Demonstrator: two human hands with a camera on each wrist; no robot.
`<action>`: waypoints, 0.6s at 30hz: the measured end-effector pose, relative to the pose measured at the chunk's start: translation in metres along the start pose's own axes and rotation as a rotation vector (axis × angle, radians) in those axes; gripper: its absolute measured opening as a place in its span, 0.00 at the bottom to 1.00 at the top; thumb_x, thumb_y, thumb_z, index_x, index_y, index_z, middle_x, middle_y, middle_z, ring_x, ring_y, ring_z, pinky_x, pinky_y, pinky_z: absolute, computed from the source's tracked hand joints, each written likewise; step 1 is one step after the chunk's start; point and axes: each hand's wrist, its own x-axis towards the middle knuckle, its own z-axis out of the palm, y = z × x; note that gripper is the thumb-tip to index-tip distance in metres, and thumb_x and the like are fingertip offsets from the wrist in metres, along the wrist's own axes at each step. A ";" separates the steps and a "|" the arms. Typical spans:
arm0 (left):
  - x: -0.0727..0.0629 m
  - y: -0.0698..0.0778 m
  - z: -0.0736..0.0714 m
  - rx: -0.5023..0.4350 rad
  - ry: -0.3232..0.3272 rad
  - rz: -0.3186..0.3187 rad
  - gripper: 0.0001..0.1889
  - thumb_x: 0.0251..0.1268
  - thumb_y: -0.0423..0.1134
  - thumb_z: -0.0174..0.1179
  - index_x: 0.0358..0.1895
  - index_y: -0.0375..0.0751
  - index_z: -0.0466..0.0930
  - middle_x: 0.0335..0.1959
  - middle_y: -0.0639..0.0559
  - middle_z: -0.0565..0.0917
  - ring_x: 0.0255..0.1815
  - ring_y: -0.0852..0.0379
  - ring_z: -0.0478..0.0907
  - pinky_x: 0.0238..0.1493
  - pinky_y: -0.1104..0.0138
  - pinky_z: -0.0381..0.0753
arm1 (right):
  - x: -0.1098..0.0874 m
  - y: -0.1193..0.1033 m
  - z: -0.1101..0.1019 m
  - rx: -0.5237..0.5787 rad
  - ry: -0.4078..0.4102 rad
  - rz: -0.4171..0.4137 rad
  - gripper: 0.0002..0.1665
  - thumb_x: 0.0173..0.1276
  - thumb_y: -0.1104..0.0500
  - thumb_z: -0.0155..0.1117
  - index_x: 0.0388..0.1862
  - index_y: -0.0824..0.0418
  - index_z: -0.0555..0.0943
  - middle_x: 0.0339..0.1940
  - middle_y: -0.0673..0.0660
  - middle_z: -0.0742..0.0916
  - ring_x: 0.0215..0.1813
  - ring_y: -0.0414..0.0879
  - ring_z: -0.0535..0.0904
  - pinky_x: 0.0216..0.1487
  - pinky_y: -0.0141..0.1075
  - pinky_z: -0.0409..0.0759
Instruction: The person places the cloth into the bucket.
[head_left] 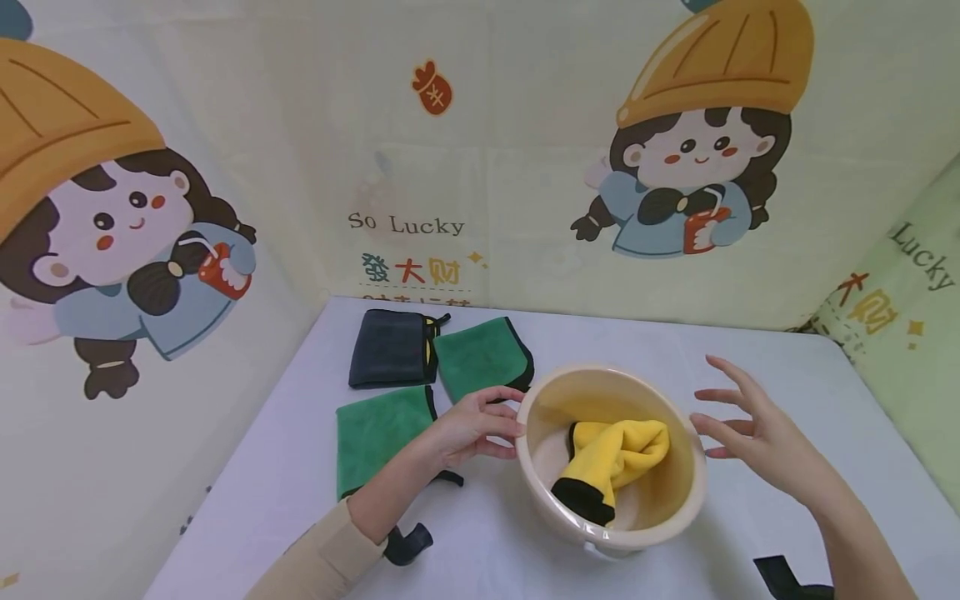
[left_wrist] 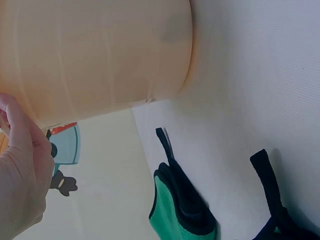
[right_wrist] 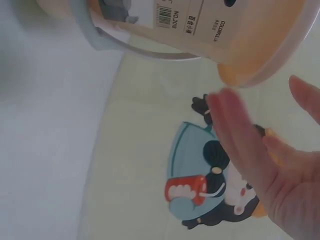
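Head view shows the round, cream, glossy plastic bucket [head_left: 600, 390] on the white worktop [head_left: 277, 450], probably light, stiff and slick, best taken by opposite rim sides, where the left hand [head_left: 476, 429] touches, finger clamping unclear, and the right hand [head_left: 757, 437] hovers, fingers apart.

Your place: screened-off nook | white tabletop [head_left: 468, 542] before you | cartoon-printed sheets [head_left: 532, 192] left, far, right | room type unclear
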 end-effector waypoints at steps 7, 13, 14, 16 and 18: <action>-0.002 0.001 0.001 0.000 0.004 -0.007 0.23 0.56 0.28 0.59 0.56 0.36 0.67 0.36 0.45 0.82 0.28 0.55 0.81 0.36 0.58 0.81 | -0.003 0.015 -0.006 0.209 -0.217 0.186 0.38 0.70 0.56 0.51 0.73 0.47 0.47 0.51 0.68 0.78 0.37 0.48 0.82 0.30 0.44 0.82; -0.002 0.002 0.002 0.000 0.013 -0.008 0.23 0.56 0.28 0.59 0.56 0.36 0.67 0.35 0.46 0.82 0.28 0.55 0.81 0.36 0.58 0.81 | -0.005 0.028 -0.007 0.331 -0.335 0.174 0.29 0.72 0.60 0.47 0.66 0.34 0.59 0.39 0.53 0.84 0.37 0.51 0.82 0.29 0.44 0.81; -0.002 0.002 0.002 -0.001 0.014 -0.009 0.23 0.56 0.28 0.59 0.56 0.36 0.67 0.35 0.46 0.82 0.28 0.55 0.81 0.36 0.58 0.81 | -0.005 0.030 -0.007 0.350 -0.341 0.170 0.29 0.72 0.61 0.47 0.64 0.32 0.62 0.38 0.52 0.84 0.36 0.50 0.82 0.28 0.43 0.81; -0.002 0.002 0.002 -0.003 0.017 -0.011 0.23 0.56 0.28 0.59 0.56 0.36 0.67 0.34 0.47 0.82 0.28 0.55 0.81 0.36 0.59 0.81 | -0.004 0.032 -0.007 0.388 -0.352 0.164 0.28 0.71 0.62 0.47 0.59 0.28 0.65 0.37 0.49 0.84 0.35 0.49 0.82 0.27 0.42 0.82; -0.002 0.002 0.002 -0.002 0.017 -0.011 0.23 0.56 0.28 0.59 0.56 0.36 0.67 0.34 0.47 0.82 0.28 0.55 0.81 0.36 0.59 0.81 | -0.004 0.034 -0.006 0.426 -0.365 0.158 0.29 0.71 0.63 0.48 0.57 0.27 0.67 0.37 0.49 0.85 0.35 0.48 0.82 0.27 0.40 0.81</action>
